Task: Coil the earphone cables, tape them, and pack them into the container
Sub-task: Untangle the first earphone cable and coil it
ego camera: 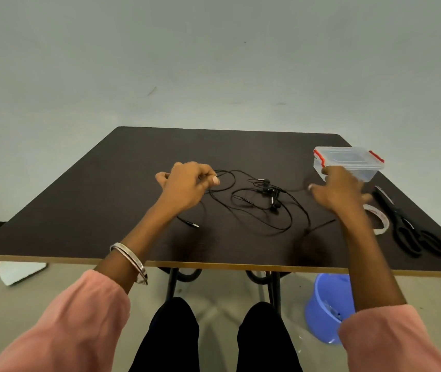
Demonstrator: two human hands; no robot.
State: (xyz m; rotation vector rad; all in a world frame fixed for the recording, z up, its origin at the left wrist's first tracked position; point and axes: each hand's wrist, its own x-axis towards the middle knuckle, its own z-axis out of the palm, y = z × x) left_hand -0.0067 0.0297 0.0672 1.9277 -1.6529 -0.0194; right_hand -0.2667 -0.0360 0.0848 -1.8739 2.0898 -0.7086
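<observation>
Coiling step just starting, cables still loose

Table (80, 210), dark top, holds everything for the job. Biggest item on it is the earphone cables (256, 210), black, sprawled in loose tangled loops across the middle, earbuds (269, 190) bunched near the centre, one jack plug (193, 224) lying free toward the near left. Nothing coiled or taped yet by the look of it.

Container (348, 162), clear plastic with red clips, sits far right, lid on, so it needs opening before packing. Scissors (412, 232), black, lie along the right edge. Tape roll (378, 218) lies just beside them, partly hidden by the right forearm.

Left hand (187, 186) is over the left end of the tangle, fingers curled, pinching a strand of cable between thumb and fingertips. Right hand (340, 189) hovers above the table between the tangle and the container, fingers loosely spread, blurred, gripping nothing that I can see; whether it touches the cable is unclear.

Judgement: step in hand is separating and gathering a cable for the first coil; task is at its start. Next move likely calls for the right hand to take the strand further along, pull it clear of the knot at the earbuds, then wrap loops while the left keeps the pinch. Thin cord, will snag on itself, so slow pull. Tape and scissors are within right-hand reach for afterward.

Floor under the table: blue bucket (323, 304), white scrap (18, 272).
</observation>
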